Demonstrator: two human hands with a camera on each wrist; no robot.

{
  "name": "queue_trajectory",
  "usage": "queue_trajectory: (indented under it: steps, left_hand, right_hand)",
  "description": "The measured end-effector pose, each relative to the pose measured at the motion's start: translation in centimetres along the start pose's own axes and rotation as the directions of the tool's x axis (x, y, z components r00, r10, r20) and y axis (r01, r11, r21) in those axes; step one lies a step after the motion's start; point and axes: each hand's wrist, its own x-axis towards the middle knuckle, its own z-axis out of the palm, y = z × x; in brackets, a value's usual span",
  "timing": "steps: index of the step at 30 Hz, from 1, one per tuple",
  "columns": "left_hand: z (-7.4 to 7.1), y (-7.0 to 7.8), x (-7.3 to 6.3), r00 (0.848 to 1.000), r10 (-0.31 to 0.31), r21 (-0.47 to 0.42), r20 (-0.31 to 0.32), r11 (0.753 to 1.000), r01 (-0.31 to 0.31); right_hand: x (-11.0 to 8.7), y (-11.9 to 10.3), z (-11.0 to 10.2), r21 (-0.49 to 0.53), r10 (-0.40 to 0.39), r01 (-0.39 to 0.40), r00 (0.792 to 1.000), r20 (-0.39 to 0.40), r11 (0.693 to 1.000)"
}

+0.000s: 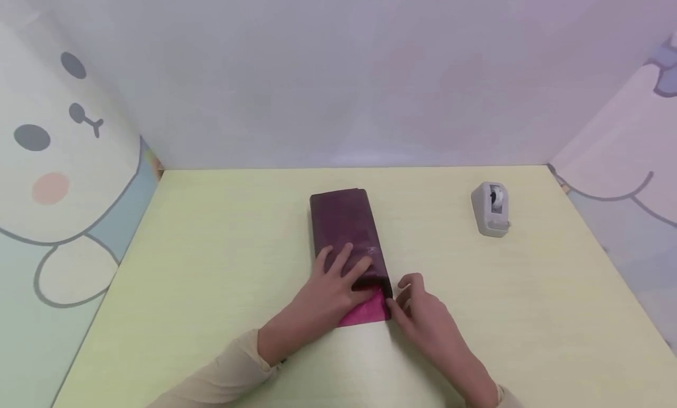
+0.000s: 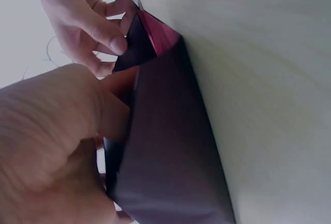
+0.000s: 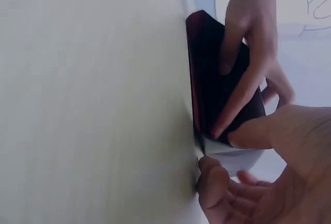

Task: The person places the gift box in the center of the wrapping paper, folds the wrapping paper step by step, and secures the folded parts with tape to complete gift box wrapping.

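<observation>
A flat package in dark purple wrapping (image 1: 344, 217) lies lengthwise on the table, its near end showing a bright pink inner side (image 1: 370, 310). My left hand (image 1: 330, 293) rests on the package with spread fingers, and its thumb reaches over the near end beside the pink part. At the near right corner, my right hand (image 1: 428, 317) touches the wrapping's edge with the thumb; its other fingers are loosely bent to the right of the package. The left wrist view shows a dark flap (image 2: 138, 40) standing up beside the right fingers. Left-hand fingers partly cover the package's near half.
A grey tape dispenser (image 1: 489, 211) stands on the pale yellow table (image 1: 222, 231) at the back right. A plain light wall (image 1: 338, 90) rises behind it. Side panels with cartoon figures (image 1: 47, 179) border the table left and right.
</observation>
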Motion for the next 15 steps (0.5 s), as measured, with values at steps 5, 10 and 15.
queue_trajectory:
  steps: [5,10,15]
  left_hand:
    - [-0.2,0.8,0.4,0.998,-0.006,0.165,0.07,0.986,-0.005]
    - [-0.1,1.4,0.3,0.993,-0.026,0.23,0.119,0.973,-0.002]
    - [-0.1,1.4,0.3,0.992,-0.016,0.254,0.127,0.967,-0.017]
  right_hand:
    - [0.0,-0.5,0.2,0.012,0.086,-0.087,0.995,0.051,0.996]
    - [0.1,-1.2,0.3,-0.057,0.076,-0.073,0.996,0.052,0.996]
    - [0.1,-1.7,0.5,-0.109,0.073,-0.07,0.997,0.03,0.992]
